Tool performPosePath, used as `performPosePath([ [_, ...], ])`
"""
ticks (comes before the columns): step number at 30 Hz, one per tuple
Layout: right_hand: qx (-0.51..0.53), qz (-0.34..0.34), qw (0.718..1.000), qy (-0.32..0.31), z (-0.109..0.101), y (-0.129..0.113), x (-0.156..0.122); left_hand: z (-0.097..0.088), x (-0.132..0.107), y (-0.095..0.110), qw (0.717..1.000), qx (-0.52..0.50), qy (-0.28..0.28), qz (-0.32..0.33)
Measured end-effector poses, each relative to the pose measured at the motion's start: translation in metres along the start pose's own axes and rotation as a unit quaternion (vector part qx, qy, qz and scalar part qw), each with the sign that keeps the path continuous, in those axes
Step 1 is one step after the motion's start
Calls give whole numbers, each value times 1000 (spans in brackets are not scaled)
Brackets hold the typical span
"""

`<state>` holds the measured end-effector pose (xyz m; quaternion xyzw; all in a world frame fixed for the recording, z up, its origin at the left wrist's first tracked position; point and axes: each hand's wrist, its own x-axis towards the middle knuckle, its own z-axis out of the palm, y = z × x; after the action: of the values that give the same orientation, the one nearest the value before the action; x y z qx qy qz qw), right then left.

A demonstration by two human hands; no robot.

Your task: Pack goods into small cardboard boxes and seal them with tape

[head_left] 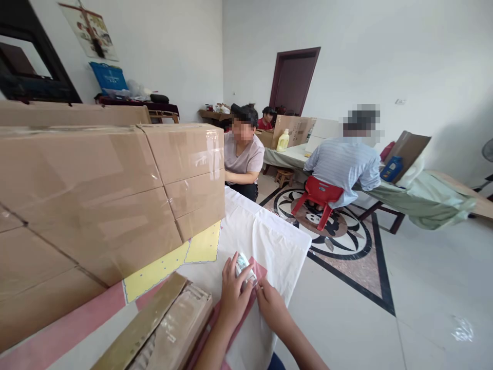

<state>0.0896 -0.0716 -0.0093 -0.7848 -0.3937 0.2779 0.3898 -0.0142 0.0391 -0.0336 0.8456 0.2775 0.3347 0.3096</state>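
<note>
Head view | left fingers [233,262] are holding white packet [242,262] | right fingers [262,285] resting beside, grip unclear | light pressure likely helping

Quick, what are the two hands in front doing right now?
Left hand: holding the small whitish packet.
Right hand: fingers bunched at the pink cloth; whether it grips anything cannot be told.

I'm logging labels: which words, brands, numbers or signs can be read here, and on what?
No text can be read.
Blue box: white marks, too small.
Small packet in the left hand: printing too blurred.
Brown box by the yellow bottle: print too small.
Blue bottle: label too blurred.
</note>
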Motion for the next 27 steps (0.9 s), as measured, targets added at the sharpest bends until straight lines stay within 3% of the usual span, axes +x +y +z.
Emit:
performPosePath([
  [13, 48, -42, 998, 3, 5, 26, 18, -3, 5, 8, 996, -51, -46, -56],
  [21, 74, -73, 994, -17, 2, 24, 23, 5, 6, 8, 996, -48, -8, -70],
  [27, 79, -65, 995, 0, 6, 26, 24, 13, 6, 1, 998, -16, -10, -68],
])
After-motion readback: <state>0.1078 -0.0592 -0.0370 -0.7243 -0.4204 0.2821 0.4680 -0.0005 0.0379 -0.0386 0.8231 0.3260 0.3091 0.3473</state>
